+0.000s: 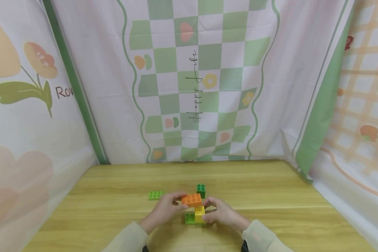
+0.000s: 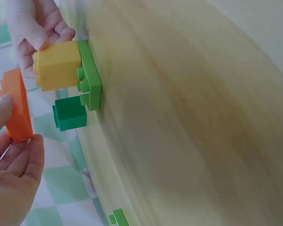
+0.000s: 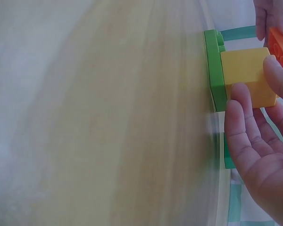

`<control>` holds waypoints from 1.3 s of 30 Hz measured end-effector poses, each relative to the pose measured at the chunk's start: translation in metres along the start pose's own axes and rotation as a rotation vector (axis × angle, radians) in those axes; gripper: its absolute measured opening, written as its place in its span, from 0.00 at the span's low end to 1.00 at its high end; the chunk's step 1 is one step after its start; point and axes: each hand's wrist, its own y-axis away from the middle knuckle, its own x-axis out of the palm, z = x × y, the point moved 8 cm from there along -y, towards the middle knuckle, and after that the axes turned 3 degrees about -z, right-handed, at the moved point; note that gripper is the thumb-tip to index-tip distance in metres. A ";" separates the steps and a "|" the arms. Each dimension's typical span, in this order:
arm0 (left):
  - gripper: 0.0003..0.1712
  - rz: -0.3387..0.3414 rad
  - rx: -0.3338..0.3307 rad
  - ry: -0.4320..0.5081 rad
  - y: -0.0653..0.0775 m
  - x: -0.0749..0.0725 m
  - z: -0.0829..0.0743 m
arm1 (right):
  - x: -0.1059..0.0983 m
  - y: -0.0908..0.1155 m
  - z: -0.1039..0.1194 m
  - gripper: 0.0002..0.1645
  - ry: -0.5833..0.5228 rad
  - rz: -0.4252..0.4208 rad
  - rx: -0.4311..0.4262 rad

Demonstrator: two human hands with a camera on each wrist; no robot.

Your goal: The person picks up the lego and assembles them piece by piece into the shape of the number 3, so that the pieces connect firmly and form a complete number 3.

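My left hand pinches an orange building brick between thumb and fingers, studs facing up. In the left wrist view the orange brick is apart from the yellow brick, just above its studded top. That yellow block sits on one end of a light green flat brick, whose bare studs show on the left. My right hand holds the yellow brick from the right, with thumb and fingertips on its sides in the right wrist view.
A dark green brick stands on the table just behind the stack. Farther left lies another light green flat brick, beyond my left hand. The wooden table ends at a printed curtain at the back.
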 end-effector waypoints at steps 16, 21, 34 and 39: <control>0.23 0.040 0.002 0.015 0.003 0.011 0.003 | 0.000 0.000 0.001 0.18 -0.011 0.010 0.010; 0.23 0.048 0.008 0.014 0.003 0.014 0.002 | 0.000 0.000 0.001 0.18 -0.013 0.015 0.009; 0.23 0.088 0.000 0.005 0.004 0.017 0.001 | 0.000 0.000 0.001 0.19 -0.020 0.020 0.012; 0.22 0.101 0.034 -0.032 0.003 0.020 0.001 | 0.001 0.000 0.002 0.20 -0.028 0.025 0.011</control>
